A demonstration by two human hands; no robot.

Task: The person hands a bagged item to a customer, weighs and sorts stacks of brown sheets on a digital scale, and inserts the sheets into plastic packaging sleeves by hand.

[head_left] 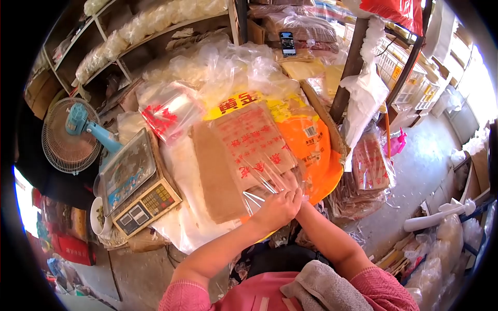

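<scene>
A clear plastic bag (262, 179) with red printing lies over flat brown paper or card (215, 176) on the work surface. At the bag's near right end, my left hand (278, 208) has its fingers curled on the film. My right hand (291, 181) reaches in beside it, crossing behind the left wrist. Film and the left hand cover most of its fingers, so I cannot make out their pose. Beneath the bag's right side is an orange and yellow printed sack (316, 150).
A weighing scale (140, 181) and a blue fan (75, 129) stand at the left. Farther back are a stack of clear bags (174, 111), loose film (223, 67) and a phone (287, 44). A dark post (350, 78) rises right of the surface, near wrapped brown bundles (368, 171).
</scene>
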